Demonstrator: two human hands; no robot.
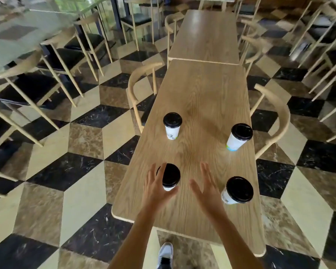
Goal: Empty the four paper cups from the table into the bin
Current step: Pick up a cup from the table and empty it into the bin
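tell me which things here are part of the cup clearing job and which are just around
Part of the job: near-left cup, near-right cup, far-left cup, far-right cup, left hand, right hand. No bin in view.

Just around: table, chairs, shoe.

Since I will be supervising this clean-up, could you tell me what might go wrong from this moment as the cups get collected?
The left hand is spread open around the near-left cup without gripping it, so a hasty grab could tip it. All four cups are lidded, so any leftover liquid is hidden and might spill on the table. The right hand is open between cups; the near-right cup could be knocked in passing. No bin is in view.
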